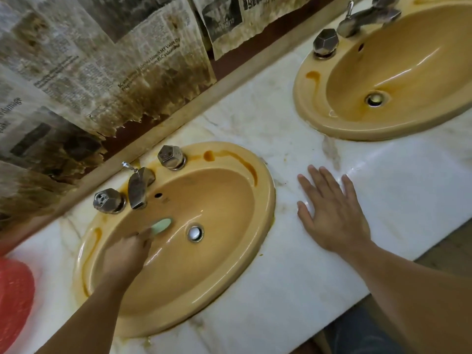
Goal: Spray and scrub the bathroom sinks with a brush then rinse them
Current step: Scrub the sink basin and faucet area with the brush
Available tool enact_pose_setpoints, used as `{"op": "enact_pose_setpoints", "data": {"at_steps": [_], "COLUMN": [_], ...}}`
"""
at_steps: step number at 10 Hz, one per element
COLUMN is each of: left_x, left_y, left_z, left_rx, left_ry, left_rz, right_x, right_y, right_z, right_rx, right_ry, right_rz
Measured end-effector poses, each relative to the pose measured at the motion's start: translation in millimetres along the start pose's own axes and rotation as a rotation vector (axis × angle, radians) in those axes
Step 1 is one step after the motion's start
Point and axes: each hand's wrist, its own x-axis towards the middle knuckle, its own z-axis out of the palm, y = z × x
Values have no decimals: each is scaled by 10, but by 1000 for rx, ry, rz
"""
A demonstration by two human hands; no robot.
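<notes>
Left hand (pixel 126 254) grips blurred green brush (pixel 161 225), handle hidden.

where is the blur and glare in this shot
Head view: the left hand and the green brush it holds in the near sink are motion-smeared; white glare streaks the marble counter beside the flat right hand; the newspaper goes soft toward the left edge.

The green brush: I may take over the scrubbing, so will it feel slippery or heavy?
Probably light: the left hand alone holds the green brush. Its smooth, plastic-looking end may turn slippery against the glossy near sink. It looks stiff, though motion blur hides detail.
</notes>
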Motion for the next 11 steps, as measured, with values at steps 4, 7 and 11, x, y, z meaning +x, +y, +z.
{"op": "enact_pose_setpoints", "data": {"at_steps": [4, 7, 11], "left_x": [362, 292, 207], "left_y": [18, 84, -238], "left_z": [-146, -68, -57], "left_rx": [59, 117, 64], "left_ry": [139, 52, 364], "left_rz": [179, 156, 208], "right_x": [-3, 0, -14], "right_y": [-40, -47, -61], "right_z": [-13, -15, -13], "right_rx": [-23, -50, -33], "right_ry": [23, 33, 50], "right_rz": [11, 11, 7]}}
